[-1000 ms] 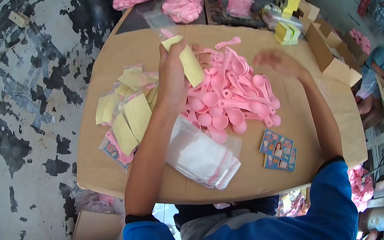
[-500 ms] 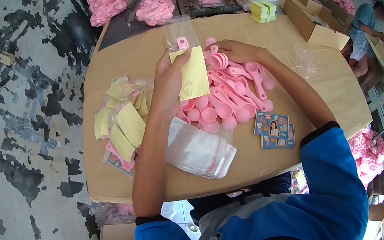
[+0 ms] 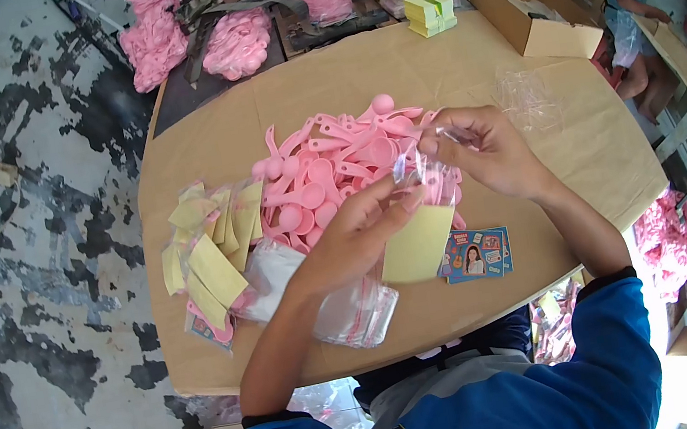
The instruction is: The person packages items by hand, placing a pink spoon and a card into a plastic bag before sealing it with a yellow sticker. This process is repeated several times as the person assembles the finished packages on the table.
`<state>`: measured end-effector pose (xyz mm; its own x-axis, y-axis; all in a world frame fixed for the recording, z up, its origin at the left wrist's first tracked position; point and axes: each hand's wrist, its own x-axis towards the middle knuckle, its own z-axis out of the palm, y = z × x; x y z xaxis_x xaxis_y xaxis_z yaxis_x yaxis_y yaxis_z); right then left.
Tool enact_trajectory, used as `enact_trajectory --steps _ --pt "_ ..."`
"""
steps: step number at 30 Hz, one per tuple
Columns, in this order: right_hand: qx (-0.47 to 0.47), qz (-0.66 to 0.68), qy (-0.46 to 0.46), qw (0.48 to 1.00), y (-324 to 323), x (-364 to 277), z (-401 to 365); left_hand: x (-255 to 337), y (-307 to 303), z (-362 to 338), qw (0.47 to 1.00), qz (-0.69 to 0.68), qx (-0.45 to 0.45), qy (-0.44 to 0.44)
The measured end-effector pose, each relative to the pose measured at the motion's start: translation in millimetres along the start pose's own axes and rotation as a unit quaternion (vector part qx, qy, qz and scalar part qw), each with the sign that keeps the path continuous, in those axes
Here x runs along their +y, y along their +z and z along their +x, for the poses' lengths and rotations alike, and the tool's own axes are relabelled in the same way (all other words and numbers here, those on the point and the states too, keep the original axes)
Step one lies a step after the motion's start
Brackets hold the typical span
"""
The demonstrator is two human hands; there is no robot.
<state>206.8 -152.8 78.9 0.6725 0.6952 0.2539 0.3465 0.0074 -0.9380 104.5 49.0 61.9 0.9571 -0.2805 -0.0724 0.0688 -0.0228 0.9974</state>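
My left hand (image 3: 351, 235) grips one clear bag (image 3: 419, 243), yellow card inside, frame centre; my right hand (image 3: 485, 153) pinches its mouth. Best: card flat, mouth taut. Counting now: filled packets (image 3: 204, 262) centre-left, maybe ten, overlapping; spoons (image 3: 328, 168), dozens; printed cards (image 3: 476, 254), two.

Both hands (image 3: 477, 155) grip a clear bag (image 3: 424, 220) above pink spoons (image 3: 328, 172).
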Motion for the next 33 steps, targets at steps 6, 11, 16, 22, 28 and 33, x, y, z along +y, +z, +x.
enact_trajectory --steps 6,11,16,22,28,33 --pt "-0.004 0.05 -0.053 0.997 2.3 11.6 -4.4 10.2 11.5 -3.1 1.0 0.02 -0.002 -0.024" --pt "0.022 -0.165 -0.025 0.986 2.4 -5.9 -5.7 -3.4 20.5 7.4 0.993 -0.051 0.095 0.041" --pt "0.092 -0.377 -0.281 0.878 3.8 12.8 -1.1 -12.6 20.7 9.5 0.994 0.01 0.099 0.047" --pt "0.072 -0.437 -0.281 0.851 8.5 24.5 -1.0 -21.7 21.5 10.9 0.991 0.048 0.118 0.039" --pt "0.058 -0.463 -0.283 0.838 10.8 28.5 -3.3 -30.0 19.9 11.5 0.983 0.135 0.102 0.073" --pt "0.069 -0.324 -0.215 0.919 3.3 24.1 -2.1 -32.3 21.8 14.2 0.962 0.203 0.12 0.136"
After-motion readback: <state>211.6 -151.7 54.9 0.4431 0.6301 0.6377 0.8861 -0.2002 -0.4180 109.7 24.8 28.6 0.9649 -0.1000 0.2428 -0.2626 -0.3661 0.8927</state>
